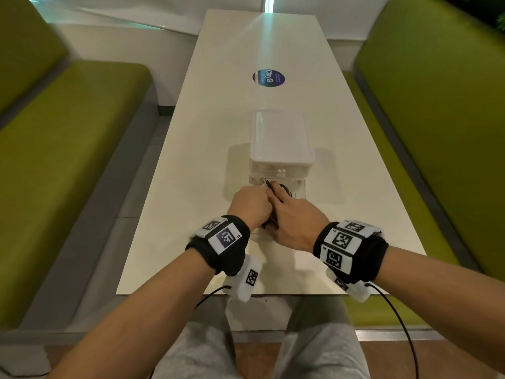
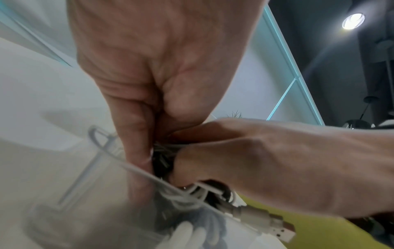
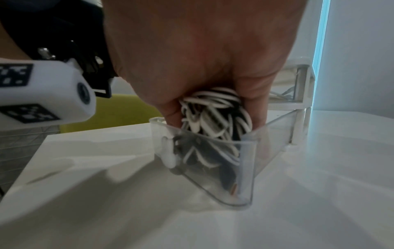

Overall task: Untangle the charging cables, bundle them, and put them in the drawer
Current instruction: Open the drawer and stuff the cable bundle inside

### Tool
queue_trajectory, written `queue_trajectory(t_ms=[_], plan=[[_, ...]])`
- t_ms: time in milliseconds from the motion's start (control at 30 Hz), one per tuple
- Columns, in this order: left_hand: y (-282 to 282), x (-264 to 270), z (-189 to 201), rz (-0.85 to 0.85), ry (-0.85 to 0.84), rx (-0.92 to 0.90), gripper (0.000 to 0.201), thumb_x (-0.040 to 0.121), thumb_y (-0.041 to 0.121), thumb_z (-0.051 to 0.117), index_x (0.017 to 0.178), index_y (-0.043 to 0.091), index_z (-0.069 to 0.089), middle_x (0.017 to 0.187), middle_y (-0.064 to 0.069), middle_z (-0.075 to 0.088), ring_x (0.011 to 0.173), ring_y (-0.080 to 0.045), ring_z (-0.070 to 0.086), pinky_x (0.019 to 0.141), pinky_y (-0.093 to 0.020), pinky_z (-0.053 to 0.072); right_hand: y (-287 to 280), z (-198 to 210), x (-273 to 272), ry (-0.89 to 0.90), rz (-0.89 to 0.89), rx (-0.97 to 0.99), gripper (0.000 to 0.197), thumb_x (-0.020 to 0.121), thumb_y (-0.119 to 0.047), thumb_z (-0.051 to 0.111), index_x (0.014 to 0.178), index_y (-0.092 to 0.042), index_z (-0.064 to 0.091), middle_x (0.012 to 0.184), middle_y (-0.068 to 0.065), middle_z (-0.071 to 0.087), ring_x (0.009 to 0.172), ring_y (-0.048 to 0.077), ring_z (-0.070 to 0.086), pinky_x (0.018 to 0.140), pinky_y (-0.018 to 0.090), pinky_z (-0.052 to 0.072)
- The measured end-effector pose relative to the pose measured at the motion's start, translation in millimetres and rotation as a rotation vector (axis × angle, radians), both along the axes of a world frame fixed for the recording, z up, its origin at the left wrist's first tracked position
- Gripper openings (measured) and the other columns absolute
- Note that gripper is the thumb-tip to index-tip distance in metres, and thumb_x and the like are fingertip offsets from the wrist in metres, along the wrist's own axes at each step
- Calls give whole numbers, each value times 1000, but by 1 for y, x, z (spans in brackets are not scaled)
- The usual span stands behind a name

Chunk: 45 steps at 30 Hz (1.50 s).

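The cables (image 3: 213, 116) are gripped by both hands' curled fingers. The left hand (image 1: 250, 205) and right hand (image 1: 293, 224) are held over the drawer (image 3: 245, 168).

A long white table (image 1: 207, 149) runs up the middle of the head view. A round dark blue sticker (image 1: 268, 78) with white lettering lies flat on it in the upper centre of the frame. Green padded benches (image 1: 62, 160) fill the left and right sides, each with a tall green backrest. Grey floor shows between the left bench and the table. A pale blue light strip (image 1: 269, 3) stands at the top centre. In the left wrist view, a round ceiling lamp (image 2: 353, 21) glows at the upper right.
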<state>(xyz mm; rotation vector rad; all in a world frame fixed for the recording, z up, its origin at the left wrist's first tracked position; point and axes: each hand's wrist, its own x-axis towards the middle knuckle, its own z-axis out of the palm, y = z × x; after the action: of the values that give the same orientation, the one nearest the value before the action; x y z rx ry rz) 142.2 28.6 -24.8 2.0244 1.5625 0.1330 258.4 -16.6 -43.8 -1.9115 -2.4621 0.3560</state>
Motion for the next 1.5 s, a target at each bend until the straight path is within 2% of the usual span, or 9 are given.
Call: queue_trajectory(t_ms=[233, 367, 533, 600, 733, 867, 1067, 1300, 1500], plan=[[6, 1, -14, -51, 69, -5, 27, 96, 4, 38, 104, -2, 62, 108, -19, 65, 101, -34, 60, 69, -29, 32, 11, 10, 2, 41, -21, -108, 90, 86, -49, 57, 154, -13, 12, 155, 6, 22, 125, 31, 50, 104, 38, 40], [3, -2, -18, -40, -11, -70, 27, 98, 5, 37, 108, -1, 62, 108, -19, 64, 98, -34, 59, 66, -28, 28, 13, 10, -6, 21, -97, -140, 89, 86, -42, 64, 153, -12, 13, 151, 10, 25, 116, 36, 53, 95, 38, 42], [4, -6, -22, 32, -192, -186, 28, 100, 14, 42, 109, -5, 60, 109, -22, 65, 101, -37, 62, 76, -30, 45, 25, 5, 1, 122, -222, -220, 89, 80, -36, 72, 150, -15, 20, 146, 12, 31, 117, 36, 55, 95, 40, 48], [4, -7, -26, 86, -319, -236, 42, 103, 24, 36, 103, -7, 63, 104, -26, 67, 98, -40, 65, 86, -42, 55, 27, 4, 1, 152, -279, -230, 86, 81, -40, 70, 148, -14, 23, 144, 13, 34, 122, 35, 51, 99, 41, 46], [-2, -8, -24, 127, -396, -218, 54, 106, 30, 28, 93, -8, 63, 94, -27, 69, 91, -38, 67, 87, -46, 54, 38, 7, -4, 159, -390, -305, 66, 85, -34, 62, 141, -10, 35, 138, 14, 40, 120, 33, 50, 100, 40, 46], [-2, -6, -21, 209, -489, -273, 52, 104, 35, 35, 73, 2, 61, 88, -25, 71, 84, -37, 70, 82, -43, 57, 34, 9, -3, 97, -308, -253, 61, 88, -36, 57, 141, -15, 36, 134, 13, 40, 115, 36, 53, 92, 39, 46], [3, -4, -18, 217, -459, -281, 29, 95, 17, 50, 90, -6, 66, 95, -26, 70, 88, -38, 70, 78, -46, 59, 18, 0, 9, 112, -112, -106, 75, 85, -36, 67, 145, -18, 25, 140, 16, 35, 88, 40, 62, 67, 34, 43], [3, -4, -20, 191, -378, -239, 32, 96, 19, 52, 66, 10, 56, 84, -18, 69, 85, -35, 68, 77, -38, 57, 13, -5, 9, 97, -109, -69, 84, 84, -39, 69, 146, -11, 19, 142, 17, 36, 88, 40, 62, 70, 38, 47], [4, -4, -20, 182, -379, -268, 24, 93, 12, 51, 79, -1, 65, 90, -23, 71, 88, -36, 68, 81, -45, 57, 12, -7, 8, 41, -79, -58, 86, 87, -39, 64, 152, -15, 12, 144, 18, 31, 94, 42, 60, 77, 42, 50]])
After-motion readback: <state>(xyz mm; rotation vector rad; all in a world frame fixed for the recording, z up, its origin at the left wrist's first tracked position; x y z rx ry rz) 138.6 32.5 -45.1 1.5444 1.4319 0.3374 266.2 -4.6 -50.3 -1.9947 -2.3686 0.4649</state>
